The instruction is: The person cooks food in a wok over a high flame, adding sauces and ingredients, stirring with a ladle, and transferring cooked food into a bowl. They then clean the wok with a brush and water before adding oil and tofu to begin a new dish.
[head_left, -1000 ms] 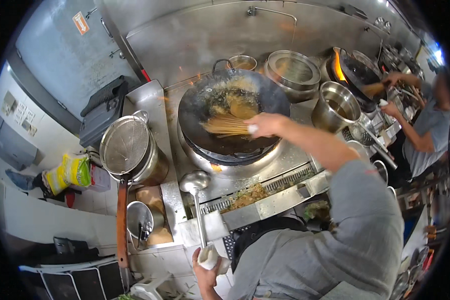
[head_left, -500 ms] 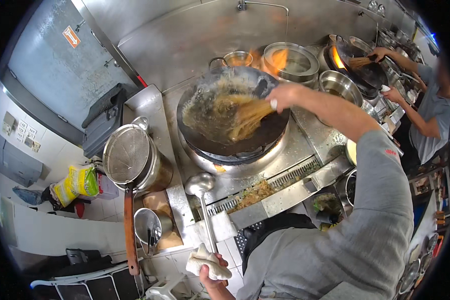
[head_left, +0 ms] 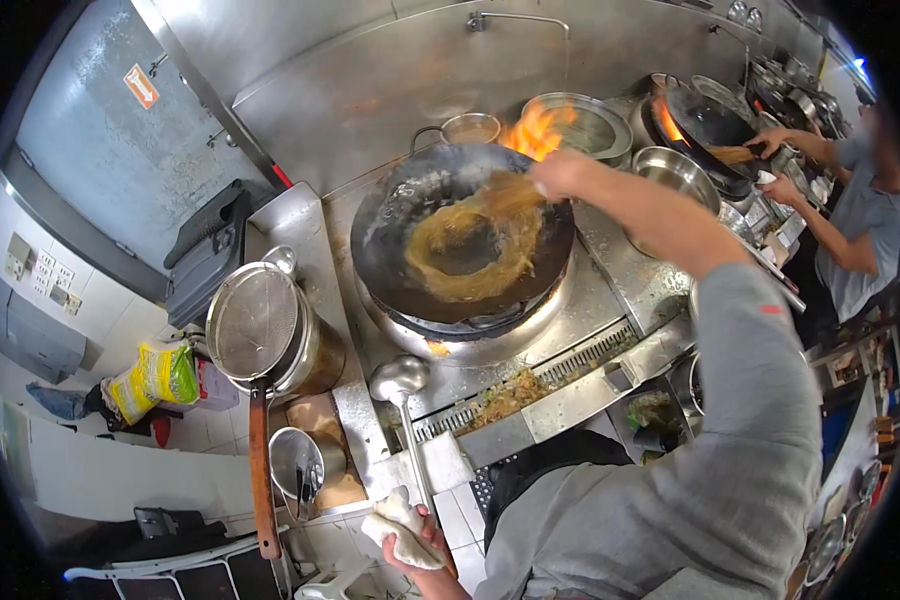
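Observation:
A large dark wok (head_left: 385, 230) sits on the central burner, brownish liquid swirling inside. My right hand (head_left: 558, 176) is closed on a bamboo wok brush (head_left: 508, 198) at the wok's far right side, its bristles slightly blurred. Flames (head_left: 537, 130) rise just behind that hand. At the lower edge, my left hand (head_left: 417, 548) grips a folded white cloth (head_left: 395, 515). A steel ladle (head_left: 400, 378) rests on the stove front, its handle reaching down behind the cloth; whether my fingers touch it is hidden.
A mesh strainer (head_left: 253, 318) with wooden handle tops a pot at left, a steel container (head_left: 295, 462) below it. More pots (head_left: 670, 172) stand right. A co-worker (head_left: 855, 230) works at a second wok (head_left: 705, 110) farther right. Debris lies along the drain strip (head_left: 520, 395).
My right hand has moved from the middle of the wok up and right with the brush. The liquid now forms a swirling ring. Flames behind the wok have grown.

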Motion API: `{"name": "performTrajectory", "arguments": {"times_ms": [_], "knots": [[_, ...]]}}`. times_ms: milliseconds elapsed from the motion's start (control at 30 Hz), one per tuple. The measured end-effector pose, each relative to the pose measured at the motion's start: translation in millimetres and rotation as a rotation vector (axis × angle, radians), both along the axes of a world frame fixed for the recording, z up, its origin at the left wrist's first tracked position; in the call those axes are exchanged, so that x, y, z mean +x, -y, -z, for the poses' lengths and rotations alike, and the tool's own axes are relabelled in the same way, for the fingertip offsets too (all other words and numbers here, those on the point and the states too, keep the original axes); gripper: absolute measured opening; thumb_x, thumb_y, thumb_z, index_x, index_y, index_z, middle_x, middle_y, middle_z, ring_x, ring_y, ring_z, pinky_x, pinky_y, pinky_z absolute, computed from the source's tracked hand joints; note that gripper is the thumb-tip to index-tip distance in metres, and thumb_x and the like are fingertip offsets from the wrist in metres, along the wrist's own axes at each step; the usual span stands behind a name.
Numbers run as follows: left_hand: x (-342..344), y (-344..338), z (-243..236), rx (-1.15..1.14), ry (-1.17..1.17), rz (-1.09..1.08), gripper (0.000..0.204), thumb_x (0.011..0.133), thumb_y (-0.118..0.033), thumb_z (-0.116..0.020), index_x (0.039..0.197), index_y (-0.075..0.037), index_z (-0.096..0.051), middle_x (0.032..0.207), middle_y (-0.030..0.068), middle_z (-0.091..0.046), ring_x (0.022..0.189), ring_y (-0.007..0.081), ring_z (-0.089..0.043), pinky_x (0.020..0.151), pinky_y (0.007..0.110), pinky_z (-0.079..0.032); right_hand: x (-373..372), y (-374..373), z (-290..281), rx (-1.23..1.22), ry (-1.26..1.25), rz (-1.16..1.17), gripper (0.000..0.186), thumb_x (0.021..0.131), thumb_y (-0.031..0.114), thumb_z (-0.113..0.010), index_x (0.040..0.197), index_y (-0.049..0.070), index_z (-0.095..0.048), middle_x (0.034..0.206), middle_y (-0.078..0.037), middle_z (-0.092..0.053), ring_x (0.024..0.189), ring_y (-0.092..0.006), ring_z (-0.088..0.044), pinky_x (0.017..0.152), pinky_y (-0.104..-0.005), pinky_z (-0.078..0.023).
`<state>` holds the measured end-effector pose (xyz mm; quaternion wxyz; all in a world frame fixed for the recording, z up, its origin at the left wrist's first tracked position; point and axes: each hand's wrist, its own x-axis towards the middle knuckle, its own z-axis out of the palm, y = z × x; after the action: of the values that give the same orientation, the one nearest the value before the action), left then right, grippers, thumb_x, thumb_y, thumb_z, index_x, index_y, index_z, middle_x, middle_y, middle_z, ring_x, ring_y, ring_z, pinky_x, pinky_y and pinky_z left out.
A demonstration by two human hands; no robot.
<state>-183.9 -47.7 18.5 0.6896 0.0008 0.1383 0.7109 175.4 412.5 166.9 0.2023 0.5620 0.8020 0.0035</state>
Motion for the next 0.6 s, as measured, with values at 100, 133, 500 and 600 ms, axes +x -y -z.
{"name": "performTrajectory", "arguments": {"times_ms": [100, 133, 500, 600], "knots": [[14, -22, 2, 0.082, 0.168, 0.094, 0.064, 0.079, -0.035, -0.049, 0.133, -0.013, -0.024, 0.100, 0.0211, -0.046, 0.073, 0.0217, -0.044, 0.055, 0.033, -0.044, -58, -2, 50, 0.141, -0.409, -0.014, 0.022, 0.063, 0.023, -0.065, 0.079, 0.008, -0.068, 0.087, -0.014, -0.065, 0.079, -0.0269, -0.064, 0.070, -0.0375, -0.051], [20, -30, 0, 0.089, 0.214, 0.111, 0.064, 0.077, -0.036, -0.049, 0.133, -0.016, -0.025, 0.097, 0.0206, -0.046, 0.073, 0.0216, -0.044, 0.056, 0.033, -0.043, -75, 8, 74, 0.058, -0.468, 0.004, 0.033, 0.062, 0.024, -0.066, 0.091, 0.008, -0.066, 0.092, -0.014, -0.064, 0.085, -0.0277, -0.063, 0.074, -0.0378, -0.050], [16, -17, -9, 0.135, 0.186, 0.083, 0.064, 0.086, -0.039, -0.042, 0.138, -0.013, -0.015, 0.096, 0.0191, -0.036, 0.077, 0.0300, -0.046, 0.071, 0.048, -0.052, -4, -20, 31, 0.269, -0.189, -0.043, 0.021, 0.071, 0.023, -0.060, 0.085, 0.009, -0.067, 0.082, -0.010, -0.066, 0.073, -0.0265, -0.064, 0.065, -0.0375, -0.052], [32, -39, -17, 0.127, 0.172, 0.168, 0.063, 0.085, -0.037, -0.043, 0.138, -0.016, -0.015, 0.093, 0.0212, -0.040, 0.061, 0.0264, -0.048, 0.046, 0.036, -0.053, -79, 25, 78, 0.089, -0.407, 0.022, 0.038, 0.067, 0.022, -0.062, 0.102, 0.008, -0.059, 0.097, -0.016, -0.063, 0.091, -0.0307, -0.060, 0.080, -0.0391, -0.049]]}}
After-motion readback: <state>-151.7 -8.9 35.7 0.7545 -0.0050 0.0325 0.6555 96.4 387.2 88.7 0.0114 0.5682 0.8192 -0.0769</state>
